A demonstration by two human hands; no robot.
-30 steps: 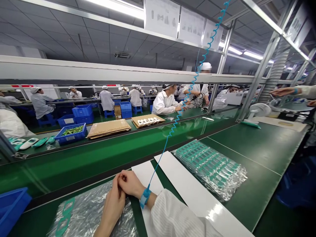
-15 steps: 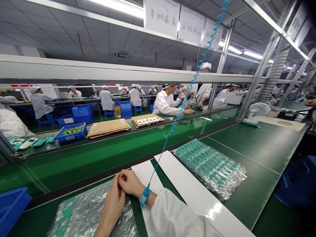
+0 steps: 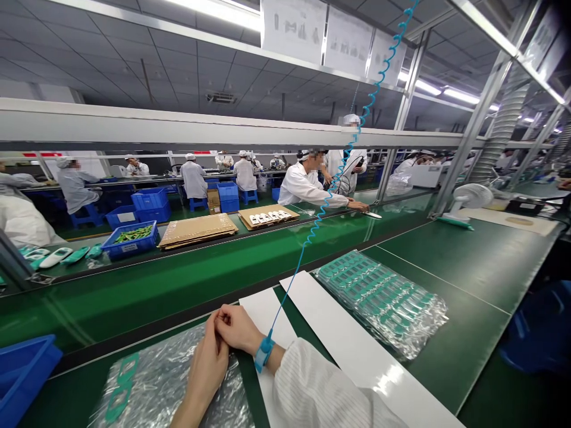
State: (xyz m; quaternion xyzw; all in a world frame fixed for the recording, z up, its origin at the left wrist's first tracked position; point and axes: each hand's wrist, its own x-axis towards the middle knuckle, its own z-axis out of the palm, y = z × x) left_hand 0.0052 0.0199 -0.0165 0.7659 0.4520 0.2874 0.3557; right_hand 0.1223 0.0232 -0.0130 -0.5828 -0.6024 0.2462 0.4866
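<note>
Head view: toward three o'clock, a co-worker's hand (image 3: 358, 205) has been stretched out to one white piece (image 3: 375, 216); the wearer's own work seems unadvanced. On the surface (image 3: 455, 255), two white boards (image 3: 352, 345) are laid between five and six, one clear plastic sheet (image 3: 165, 380) past seven, one bagged green stack (image 3: 379, 300) at four. Left hand (image 3: 207, 359) and right hand (image 3: 239, 327) are folded together at seven, any grasp untellable; two green frames (image 3: 114, 411) are shown at eight, on or in the sheet.

Factory assy. floor: green belt (image 3: 178, 255) runs btwn. benches (image 3: 446, 255), workers (image 3: 245, 175) sit in white coats (image 3: 194, 179) & caps (image 3: 190, 157), printed sheets (image 3: 293, 30) hang overhead (blue wrist strap (image 3: 264, 353) w/ coiled cord (image 3: 331, 191)).
</note>
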